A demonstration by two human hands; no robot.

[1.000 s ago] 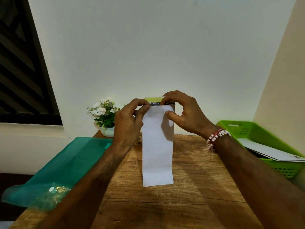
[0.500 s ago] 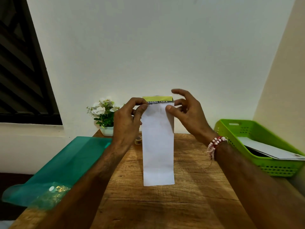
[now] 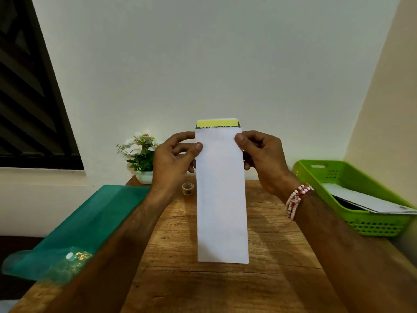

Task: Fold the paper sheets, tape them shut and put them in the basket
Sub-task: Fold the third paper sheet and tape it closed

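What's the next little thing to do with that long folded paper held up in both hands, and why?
Probably let go with the left hand and reach for the small roll, likely tape, on the table just below it. The folded paper shows no visible tape, and the right hand pinches its top edge, so it could hold alone.

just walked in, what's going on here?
A person holds a folded paper sheet upright over the wooden table, left hand pinching its left edge and right hand pinching its right edge, both near the top. A yellow printed strip peeks out above the fold. A small tape roll sits on the table behind it. The green basket at the right already holds a white sheet.
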